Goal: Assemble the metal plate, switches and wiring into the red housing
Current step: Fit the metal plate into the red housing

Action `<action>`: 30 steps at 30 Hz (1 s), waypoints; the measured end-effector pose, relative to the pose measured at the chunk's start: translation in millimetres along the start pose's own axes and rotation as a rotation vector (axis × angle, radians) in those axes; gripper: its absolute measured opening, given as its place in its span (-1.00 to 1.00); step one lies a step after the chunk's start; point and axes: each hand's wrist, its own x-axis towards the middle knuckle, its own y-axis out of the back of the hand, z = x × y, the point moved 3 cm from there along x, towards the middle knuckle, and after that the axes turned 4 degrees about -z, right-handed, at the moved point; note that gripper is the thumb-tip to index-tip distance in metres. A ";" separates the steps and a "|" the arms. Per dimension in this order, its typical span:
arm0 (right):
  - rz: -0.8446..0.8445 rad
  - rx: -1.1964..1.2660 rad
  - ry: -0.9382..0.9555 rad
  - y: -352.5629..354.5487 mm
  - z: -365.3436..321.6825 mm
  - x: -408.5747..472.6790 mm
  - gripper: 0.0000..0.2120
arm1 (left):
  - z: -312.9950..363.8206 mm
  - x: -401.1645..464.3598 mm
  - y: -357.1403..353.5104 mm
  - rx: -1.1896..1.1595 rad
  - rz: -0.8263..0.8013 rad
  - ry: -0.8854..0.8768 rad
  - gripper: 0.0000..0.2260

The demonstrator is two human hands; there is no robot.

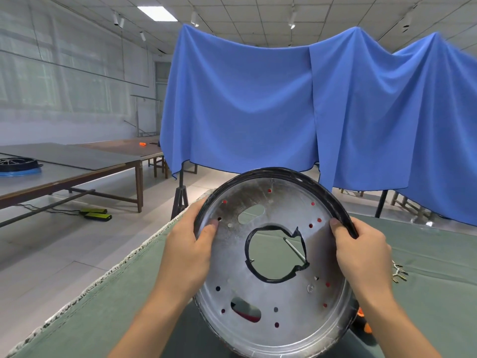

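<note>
Two hands on the metal plate (273, 285), one per side, holding it tilted up off the green tabletop (426, 257) with its face toward the camera. Left hand (189, 244) grips the left rim, thumb pressed on the plate face near a small hole, the other fingers wrapped behind the edge. Right hand (361, 250) grips the right rim the same way, thumb on the black rubber edge band (322, 188) that runs round the upper rim. Plate is round, dull silver, with a big centre opening (273, 254) edged in ragged black tape, two oval slots and a scatter of small holes. Red shows through several of those holes and through the lower slot, so something red sits right behind the plate; can't tell if it's the housing or how it's seated. A thin metal rod (294, 248) is visible through the centre opening, lying on the tabletop behind. Small bundle of wire terminals (398, 273) on the tabletop just right of the right hand. Orange-and-black item (364, 322) partly hidden at the plate's lower right edge. Blue cloth (284, 104) hangs behind; long tables (64, 174) off to the left.
</note>
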 end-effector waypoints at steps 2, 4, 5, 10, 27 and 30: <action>-0.027 0.003 -0.022 1.4 -0.8 0.9 -0.68 | -2.2 0.6 0.8 -0.016 0.015 -0.001 -0.69; -0.053 0.005 -0.037 3.5 -2.5 2.8 -0.69 | -5.9 1.7 2.3 -0.045 0.023 0.022 -0.72; -0.059 0.005 -0.042 4.8 -3.8 3.2 -0.68 | -7.7 1.9 2.9 -0.061 0.025 0.035 -0.73; -0.063 0.011 -0.026 9.5 -9.7 -1.3 -0.55 | -4.4 1.7 5.3 -0.124 0.018 0.055 -0.61; -0.029 -0.051 0.034 12.6 -20.7 -3.3 -0.56 | -13.4 2.9 10.5 -0.208 0.045 0.097 -0.69; -0.022 -0.055 0.034 13.1 -22.0 -4.4 -0.56 | -16.0 3.0 10.7 -0.236 0.048 0.110 -0.69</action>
